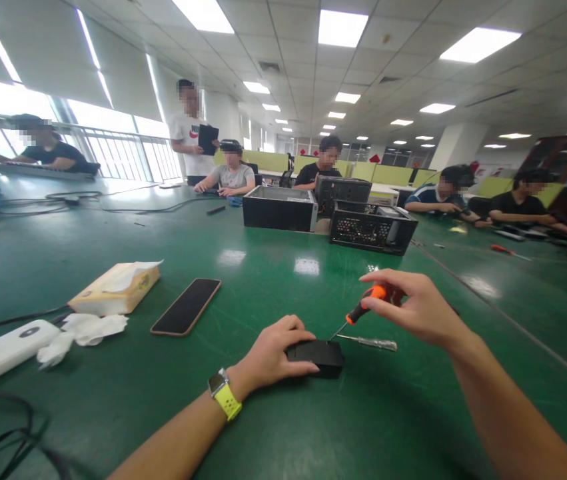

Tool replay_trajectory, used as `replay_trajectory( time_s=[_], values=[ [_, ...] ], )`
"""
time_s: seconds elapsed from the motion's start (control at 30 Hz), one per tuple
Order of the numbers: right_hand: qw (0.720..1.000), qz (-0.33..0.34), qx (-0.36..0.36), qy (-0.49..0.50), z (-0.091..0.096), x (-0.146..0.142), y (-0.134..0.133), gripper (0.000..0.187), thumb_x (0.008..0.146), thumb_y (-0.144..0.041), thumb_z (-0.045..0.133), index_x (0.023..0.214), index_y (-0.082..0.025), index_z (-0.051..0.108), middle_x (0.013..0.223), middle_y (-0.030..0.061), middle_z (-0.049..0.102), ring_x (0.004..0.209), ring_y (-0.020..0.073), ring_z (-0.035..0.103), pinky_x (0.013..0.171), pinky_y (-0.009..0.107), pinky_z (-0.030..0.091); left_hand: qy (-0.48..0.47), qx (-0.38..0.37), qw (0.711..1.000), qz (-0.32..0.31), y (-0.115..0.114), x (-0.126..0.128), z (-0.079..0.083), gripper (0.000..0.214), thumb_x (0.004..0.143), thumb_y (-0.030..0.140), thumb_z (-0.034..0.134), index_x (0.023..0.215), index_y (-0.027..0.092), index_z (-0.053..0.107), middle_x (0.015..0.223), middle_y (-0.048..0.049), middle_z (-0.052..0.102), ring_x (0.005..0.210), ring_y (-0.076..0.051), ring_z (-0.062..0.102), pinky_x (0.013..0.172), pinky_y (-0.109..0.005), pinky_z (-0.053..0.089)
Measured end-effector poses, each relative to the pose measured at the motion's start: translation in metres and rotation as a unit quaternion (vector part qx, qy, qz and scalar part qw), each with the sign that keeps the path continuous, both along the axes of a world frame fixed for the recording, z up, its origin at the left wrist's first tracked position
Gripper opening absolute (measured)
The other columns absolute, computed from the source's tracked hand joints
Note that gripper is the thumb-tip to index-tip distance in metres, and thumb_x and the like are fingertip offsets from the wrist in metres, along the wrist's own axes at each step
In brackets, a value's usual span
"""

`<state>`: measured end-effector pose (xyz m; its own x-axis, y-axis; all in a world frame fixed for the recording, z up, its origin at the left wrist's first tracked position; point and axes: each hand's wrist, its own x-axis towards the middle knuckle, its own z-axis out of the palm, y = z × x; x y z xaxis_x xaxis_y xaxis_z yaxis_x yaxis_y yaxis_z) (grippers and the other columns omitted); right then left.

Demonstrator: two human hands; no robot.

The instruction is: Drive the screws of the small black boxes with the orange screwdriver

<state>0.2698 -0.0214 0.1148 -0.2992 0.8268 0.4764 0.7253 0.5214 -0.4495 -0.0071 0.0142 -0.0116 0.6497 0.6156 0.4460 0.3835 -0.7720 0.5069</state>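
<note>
On the green table, my left hand (283,350) grips a small black box-shaped case (328,359) from its left side, thumb in front and fingers behind. My right hand (408,303) holds an orange and black screwdriver (364,303) by its handle, between thumb and fingers. Its shaft slants down to the left, and the tip meets the top of the case near its back right corner. Just behind and to the right of the case lies a second screwdriver (370,343) with a clear handle. What the case is cannot be made out.
Left of my hands lie a phone (186,307), a tissue pack (116,288), crumpled tissue (83,333), a white power strip-like bar (6,353) and black cables (18,433). Open computer cases (280,210) stand farther back. Several people sit around the table; one person (193,137) stands.
</note>
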Motion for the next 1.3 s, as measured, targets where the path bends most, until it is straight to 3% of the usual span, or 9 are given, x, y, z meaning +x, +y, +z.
replay_trajectory(
  time_s=[0.1, 0.3, 0.47, 0.7, 0.83, 0.93, 1.07, 1.3],
  values=[
    [1.000, 0.028, -0.010, -0.006, 0.000, 0.002, 0.001, 0.031, 0.086, -0.034, 0.062, 0.113, -0.022, 0.068, 0.092, 0.0042, 0.072, 0.069, 0.0156, 0.063, 0.058, 0.025, 0.048, -0.006, -0.002, 1.000, -0.003, 0.000, 0.000, 0.000, 0.049, 0.076, 0.051, 0.078, 0.114, 0.021, 0.069, 0.102, -0.0072, 0.058, 0.092, -0.023, 0.059, 0.080, -0.032, 0.050],
    [1.000, -0.016, 0.019, 0.012, -0.007, -0.001, 0.007, 0.026, 0.084, -0.042, 0.068, 0.096, -0.020, 0.072, 0.065, -0.0013, 0.064, 0.053, 0.0122, 0.053, 0.053, 0.026, 0.042, -0.010, -0.003, 1.000, -0.007, 0.001, 0.000, 0.000, 0.051, 0.076, 0.051, 0.078, 0.114, 0.019, 0.069, 0.101, -0.0067, 0.057, 0.092, -0.023, 0.058, 0.080, -0.032, 0.049],
    [0.993, -0.042, 0.026, 0.110, -0.013, -0.016, 0.008, 0.028, 0.078, -0.045, 0.074, 0.080, -0.018, 0.071, 0.067, 0.0013, 0.066, 0.058, 0.0143, 0.057, 0.054, 0.027, 0.044, -0.009, -0.004, 1.000, -0.006, 0.001, 0.000, -0.002, 0.049, 0.076, 0.050, 0.079, 0.113, 0.019, 0.068, 0.099, -0.0059, 0.057, 0.090, -0.022, 0.057, 0.080, -0.031, 0.048],
    [0.946, 0.022, -0.074, 0.316, -0.025, -0.029, 0.014, 0.033, 0.073, -0.038, 0.079, 0.097, -0.018, 0.070, 0.084, 0.0037, 0.072, 0.073, 0.0173, 0.067, 0.061, 0.026, 0.054, -0.010, -0.002, 1.000, -0.009, 0.001, 0.000, -0.002, 0.050, 0.074, 0.050, 0.080, 0.112, 0.019, 0.069, 0.099, -0.0061, 0.056, 0.091, -0.022, 0.057, 0.080, -0.032, 0.048],
    [0.949, -0.007, -0.044, 0.313, -0.022, -0.029, 0.011, 0.030, 0.075, -0.036, 0.078, 0.098, -0.018, 0.073, 0.078, 0.0029, 0.073, 0.066, 0.0146, 0.065, 0.056, 0.024, 0.053, -0.008, -0.003, 1.000, -0.006, 0.001, 0.001, -0.001, 0.050, 0.074, 0.049, 0.080, 0.112, 0.019, 0.069, 0.098, -0.0060, 0.056, 0.090, -0.022, 0.057, 0.079, -0.031, 0.048],
    [0.934, -0.001, -0.027, 0.355, -0.019, -0.031, 0.006, 0.029, 0.076, -0.036, 0.077, 0.097, -0.017, 0.073, 0.077, 0.0031, 0.073, 0.061, 0.0136, 0.064, 0.048, 0.022, 0.051, -0.004, -0.003, 1.000, -0.007, 0.000, 0.001, 0.001, 0.049, 0.074, 0.049, 0.080, 0.111, 0.019, 0.069, 0.097, -0.0057, 0.056, 0.089, -0.022, 0.057, 0.078, -0.031, 0.048],
    [0.929, 0.044, -0.065, 0.361, -0.020, -0.037, 0.003, 0.025, 0.076, -0.033, 0.077, 0.094, -0.017, 0.073, 0.075, 0.0024, 0.072, 0.055, 0.0111, 0.060, 0.046, 0.021, 0.051, -0.005, -0.001, 1.000, -0.008, 0.000, 0.001, 0.003, 0.049, 0.073, 0.048, 0.081, 0.111, 0.019, 0.070, 0.096, -0.0056, 0.056, 0.088, -0.022, 0.056, 0.078, -0.031, 0.048],
    [0.934, 0.052, -0.084, 0.342, -0.030, -0.043, 0.006, 0.025, 0.077, -0.034, 0.076, 0.095, -0.017, 0.072, 0.075, 0.0016, 0.071, 0.058, 0.0109, 0.061, 0.046, 0.020, 0.051, -0.001, 0.004, 1.000, -0.008, 0.000, 0.001, 0.002, 0.048, 0.075, 0.049, 0.080, 0.111, 0.020, 0.069, 0.096, -0.0056, 0.056, 0.089, -0.022, 0.056, 0.077, -0.031, 0.048]
  ],
)
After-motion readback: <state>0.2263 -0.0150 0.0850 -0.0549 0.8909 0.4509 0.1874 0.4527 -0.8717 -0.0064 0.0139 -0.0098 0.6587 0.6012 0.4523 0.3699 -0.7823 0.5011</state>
